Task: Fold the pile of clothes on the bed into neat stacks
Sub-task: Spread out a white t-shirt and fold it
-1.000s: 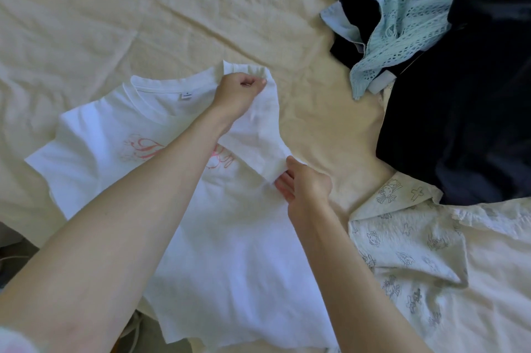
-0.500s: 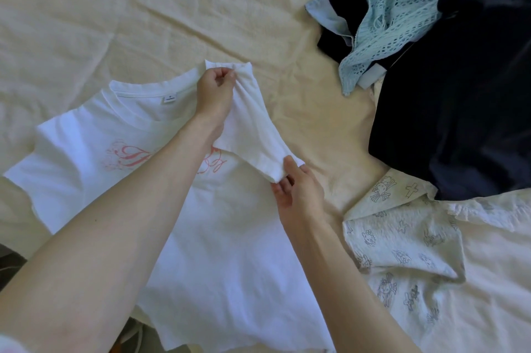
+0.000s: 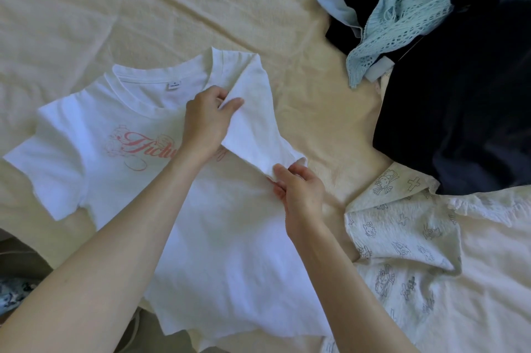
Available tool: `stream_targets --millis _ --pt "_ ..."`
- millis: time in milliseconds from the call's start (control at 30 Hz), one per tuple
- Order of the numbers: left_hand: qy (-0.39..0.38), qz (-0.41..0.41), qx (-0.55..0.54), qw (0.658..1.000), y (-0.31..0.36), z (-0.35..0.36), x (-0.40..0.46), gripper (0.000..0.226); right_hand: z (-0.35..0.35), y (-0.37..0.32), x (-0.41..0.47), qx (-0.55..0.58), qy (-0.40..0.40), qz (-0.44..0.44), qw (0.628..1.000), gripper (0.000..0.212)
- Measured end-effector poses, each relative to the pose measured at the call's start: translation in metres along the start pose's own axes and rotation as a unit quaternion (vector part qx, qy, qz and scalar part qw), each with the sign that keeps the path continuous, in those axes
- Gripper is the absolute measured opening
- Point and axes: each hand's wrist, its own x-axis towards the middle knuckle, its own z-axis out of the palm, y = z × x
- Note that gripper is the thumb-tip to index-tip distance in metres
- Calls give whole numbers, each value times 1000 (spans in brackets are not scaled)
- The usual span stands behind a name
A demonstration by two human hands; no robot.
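Observation:
A white t-shirt (image 3: 218,226) with pink script lies face up on the cream bed sheet (image 3: 143,7), neckline away from me. Its right sleeve is folded in over the chest. My left hand (image 3: 205,125) pinches the upper part of that sleeve near the shoulder. My right hand (image 3: 298,191) grips the sleeve's hem end just right of the shirt's middle. The unfolded pile lies to the right: a dark navy garment (image 3: 459,111), a light blue lace-knit piece (image 3: 402,16) and a pale printed garment (image 3: 402,243).
The bed's near edge runs along the lower left, with the floor and a patterned item (image 3: 14,292) below it. Bare sheet spreads across the upper left, beyond the shirt.
My left hand has slid down from the shoulder corner toward the chest, laying the sleeve flatter. My right hand keeps its hold on the sleeve's end. The pink script is uncovered more.

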Motion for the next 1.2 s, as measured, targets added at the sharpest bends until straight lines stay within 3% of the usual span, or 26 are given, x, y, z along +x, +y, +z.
stream_targets --millis 100,167,233,333,433,533,667,767,867,1067,1200 --pt "-3 -4 57 998 -7 -5 -10 31 -1 1 -4 -107 34 -47 993 15" --pt "7 37 111 993 -8 -6 -17 40 -5 6 -7 -242 72 -129 959 16" --pt "54 114 172 977 -7 -7 -22 43 -10 12 -10 -336 102 -296 888 13" --pt "63 263 234 934 -7 -2 -30 31 -9 17 -6 -433 84 -526 728 13" --pt "-83 298 286 907 -13 15 -29 46 -8 20 14 -559 29 -543 627 35" --pt "-124 257 356 890 -22 28 -19 54 -22 22 34 -675 -17 -481 560 49" --pt "-113 249 410 870 -25 33 -19 56 -30 19 44 -731 -54 -439 520 55" --pt "-83 228 374 895 -30 23 -43 55 -30 19 27 -691 -37 -485 535 51" --pt "-57 228 331 914 -46 10 -86 55 -40 33 12 -674 -44 -525 517 50" --pt "-135 130 335 924 -89 -1 -165 58 -58 56 2 -738 -82 -438 507 56" --pt "-130 121 315 932 -92 0 -167 53 -48 59 -15 -744 -63 -456 484 54"
